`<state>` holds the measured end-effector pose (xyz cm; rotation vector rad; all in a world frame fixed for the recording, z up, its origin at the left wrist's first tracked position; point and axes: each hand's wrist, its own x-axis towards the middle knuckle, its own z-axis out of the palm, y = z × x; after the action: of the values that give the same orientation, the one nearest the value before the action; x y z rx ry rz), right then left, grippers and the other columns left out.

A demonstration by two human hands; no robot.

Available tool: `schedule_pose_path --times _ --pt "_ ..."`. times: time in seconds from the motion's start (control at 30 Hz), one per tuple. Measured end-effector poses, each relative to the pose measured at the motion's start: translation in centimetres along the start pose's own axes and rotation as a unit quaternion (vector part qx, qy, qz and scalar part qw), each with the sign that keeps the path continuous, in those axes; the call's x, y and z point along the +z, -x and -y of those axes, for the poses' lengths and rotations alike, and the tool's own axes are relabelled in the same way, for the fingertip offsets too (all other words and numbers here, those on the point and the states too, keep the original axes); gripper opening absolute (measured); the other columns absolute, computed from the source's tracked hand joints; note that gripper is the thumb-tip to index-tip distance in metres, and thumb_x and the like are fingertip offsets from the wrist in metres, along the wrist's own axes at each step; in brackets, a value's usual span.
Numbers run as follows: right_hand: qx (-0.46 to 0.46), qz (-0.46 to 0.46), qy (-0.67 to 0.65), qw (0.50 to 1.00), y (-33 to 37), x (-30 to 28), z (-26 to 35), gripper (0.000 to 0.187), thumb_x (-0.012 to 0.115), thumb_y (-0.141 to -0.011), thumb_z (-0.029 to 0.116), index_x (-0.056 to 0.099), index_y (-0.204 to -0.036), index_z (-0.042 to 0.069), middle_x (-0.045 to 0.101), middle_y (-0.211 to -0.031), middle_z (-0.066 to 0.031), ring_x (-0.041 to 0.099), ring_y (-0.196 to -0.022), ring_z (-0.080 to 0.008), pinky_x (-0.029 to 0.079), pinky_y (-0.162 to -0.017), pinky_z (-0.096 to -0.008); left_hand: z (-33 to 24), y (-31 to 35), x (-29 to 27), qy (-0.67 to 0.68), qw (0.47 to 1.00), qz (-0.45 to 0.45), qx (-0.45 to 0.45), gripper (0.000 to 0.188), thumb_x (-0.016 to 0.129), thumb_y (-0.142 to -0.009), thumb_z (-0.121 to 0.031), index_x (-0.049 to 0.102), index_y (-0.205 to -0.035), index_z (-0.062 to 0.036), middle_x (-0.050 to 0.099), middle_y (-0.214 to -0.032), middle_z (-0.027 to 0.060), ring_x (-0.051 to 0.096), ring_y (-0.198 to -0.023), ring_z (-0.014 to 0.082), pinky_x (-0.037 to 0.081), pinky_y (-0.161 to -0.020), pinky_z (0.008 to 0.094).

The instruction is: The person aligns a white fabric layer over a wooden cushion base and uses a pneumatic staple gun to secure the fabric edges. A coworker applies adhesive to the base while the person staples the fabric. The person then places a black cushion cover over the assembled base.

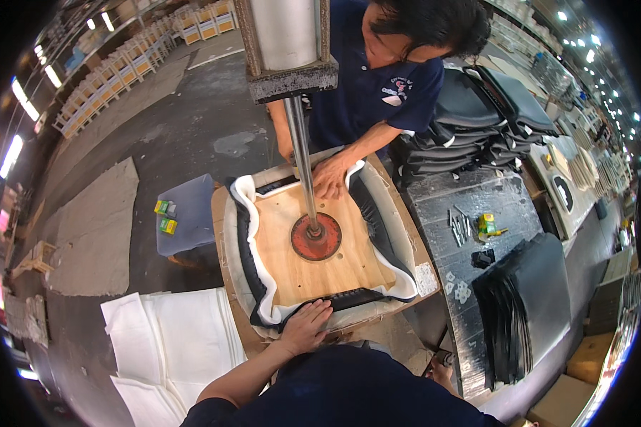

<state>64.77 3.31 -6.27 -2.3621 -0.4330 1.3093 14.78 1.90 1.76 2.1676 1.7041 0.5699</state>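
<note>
A square wooden seat board (281, 213) lies on white foam (263, 302) and a black cover (345, 299) inside a padded frame. From above, a metal press rod (303, 156) bears on the board through a round red plate (316, 245). My left hand (308, 327) lies with fingers stretched out on the near edge of the cover. Low at the right, my right hand (441, 371) is closed round a small dark fitting (445, 357) beside the table; part of that hand is hidden. Across from me, a co-worker's hand (329, 176) touches the far edge of the board.
White foam sheets (192, 327) are stacked at the left, near a grey-blue stool top (185, 213) with small boxes. On the right table (434, 213) are metal tools (459, 226), a yellow-green box (487, 224) and black covers (530, 299). Black seats (463, 107) are piled behind.
</note>
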Motion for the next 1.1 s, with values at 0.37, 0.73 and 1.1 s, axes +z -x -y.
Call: schedule_pose_path --times 0.37,0.73,1.1 --pt "-0.002 0.117 0.107 0.987 -4.2 3.7 -1.2 0.033 0.074 -0.106 0.029 0.068 -0.131 0.009 0.067 -0.13 -0.0108 0.063 -0.114 -0.0287 0.053 -0.093 -0.0497 -0.7 -0.5 -0.7 -0.023 1.0 0.002 0.014 0.06 0.084 -0.088 -0.023 0.065 -0.141 -0.0052 0.058 -0.162 0.0135 0.055 -0.151 0.0331 0.045 -0.125 0.0473" --pt "-0.041 0.143 0.065 0.987 -4.4 5.1 0.2 0.038 0.075 -0.1 0.037 0.064 -0.118 0.005 0.069 -0.096 -0.0118 0.072 -0.084 -0.0284 0.059 -0.071 -0.0501 -0.5 -0.1 -0.4 -0.014 1.0 0.009 0.007 0.061 0.083 -0.088 -0.025 0.065 -0.144 -0.0061 0.057 -0.163 0.0129 0.053 -0.152 0.0322 0.043 -0.126 0.0475" --pt "0.103 0.082 0.161 0.978 1.1 4.5 2.5 0.051 0.061 -0.113 0.043 0.056 -0.15 0.008 0.066 -0.146 -0.0115 0.069 -0.122 -0.0264 0.054 -0.098 -0.0453 -0.2 -0.2 -0.3 -0.035 0.999 -0.002 0.027 0.063 0.088 -0.084 -0.023 0.065 -0.141 -0.0052 0.059 -0.161 0.0135 0.057 -0.149 0.0335 0.046 -0.125 0.0468"
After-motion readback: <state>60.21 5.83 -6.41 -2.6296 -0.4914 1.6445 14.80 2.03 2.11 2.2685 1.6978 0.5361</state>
